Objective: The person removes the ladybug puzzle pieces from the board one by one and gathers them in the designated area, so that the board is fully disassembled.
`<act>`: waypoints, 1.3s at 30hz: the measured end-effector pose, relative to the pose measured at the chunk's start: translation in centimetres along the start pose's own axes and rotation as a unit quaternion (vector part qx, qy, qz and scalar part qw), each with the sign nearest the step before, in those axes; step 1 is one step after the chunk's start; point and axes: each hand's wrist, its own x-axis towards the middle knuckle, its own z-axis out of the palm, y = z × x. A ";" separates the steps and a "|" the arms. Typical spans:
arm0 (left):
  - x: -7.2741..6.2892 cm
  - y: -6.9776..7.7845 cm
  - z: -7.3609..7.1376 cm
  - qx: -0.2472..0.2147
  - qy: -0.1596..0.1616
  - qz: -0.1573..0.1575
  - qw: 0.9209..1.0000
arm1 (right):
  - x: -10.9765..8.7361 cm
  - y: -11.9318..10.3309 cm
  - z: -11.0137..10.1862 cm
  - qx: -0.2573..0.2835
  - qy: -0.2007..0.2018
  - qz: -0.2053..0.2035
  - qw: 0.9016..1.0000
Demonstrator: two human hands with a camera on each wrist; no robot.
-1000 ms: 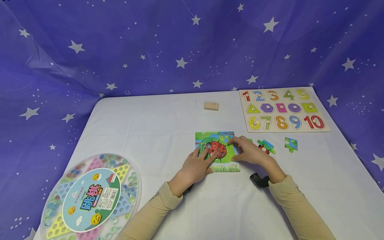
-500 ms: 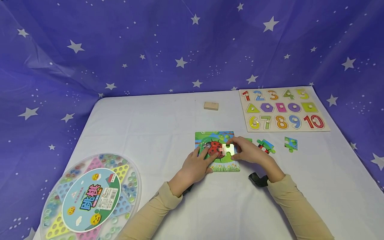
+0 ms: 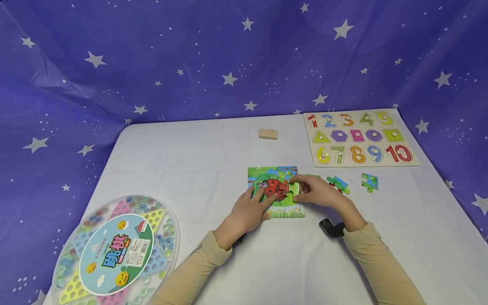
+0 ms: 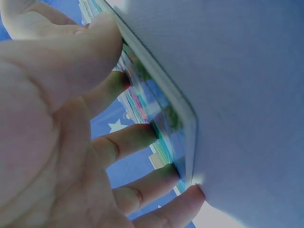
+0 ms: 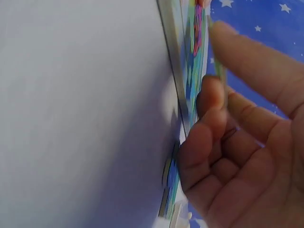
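Right fingers (image 5: 247, 54) pinch a notched piece (image 3: 295, 187); left fingers (image 4: 126, 143) splay over a flat puzzle (image 3: 273, 186).

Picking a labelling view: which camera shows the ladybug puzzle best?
Head: it shows the ladybug puzzle from above, left hand covering part. Left wrist: edge and slanted strip of face. Right wrist: narrow side strip.

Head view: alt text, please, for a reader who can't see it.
A person's right hand pinches a puzzle piece over a ladybug puzzle, on which the left hand rests. Loose pieces and a number board lie to the right, a round marble game to the left.
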 end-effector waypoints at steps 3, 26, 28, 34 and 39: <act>0.0 0.0 0.0 -0.001 0.001 0.001 1.000 | -0.5 0.3 -0.5 0.038 0.004 0.002 0.999; -0.1 -0.4 0.3 -0.040 0.020 0.002 0.999 | -15.4 8.3 -7.6 -0.003 0.130 0.186 0.974; -0.2 -0.4 0.2 -0.035 0.034 0.008 0.999 | -15.9 8.5 -7.6 -0.019 0.121 0.201 0.972; -0.1 -0.4 0.5 -0.038 0.034 0.014 0.999 | -16.1 9.0 -7.4 -0.050 0.114 0.208 0.970; -0.1 -0.4 0.7 -0.056 0.032 0.015 0.998 | -15.5 9.0 -7.4 -0.057 0.103 0.210 0.971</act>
